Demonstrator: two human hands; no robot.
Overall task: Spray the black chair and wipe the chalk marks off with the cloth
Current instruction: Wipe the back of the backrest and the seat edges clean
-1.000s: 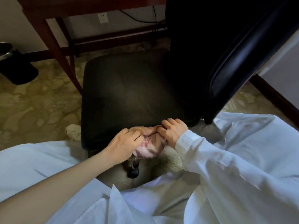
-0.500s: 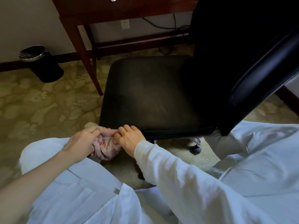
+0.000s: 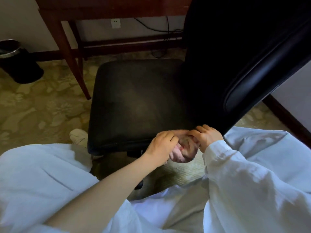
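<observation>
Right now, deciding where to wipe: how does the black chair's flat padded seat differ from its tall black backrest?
The padded seat lies flat, matte, with faint pale streaks; the backrest stands up, glossy-edged, no streaks visible. Both are black. The left hand and right hand grip the pink cloth.

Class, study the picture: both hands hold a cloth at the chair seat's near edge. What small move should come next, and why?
Probably spread the bunched cloth onto the seat and start wiping. The left hand and right hand both grip it at the near edge, and faint pale smears show across the seat's middle.
</observation>
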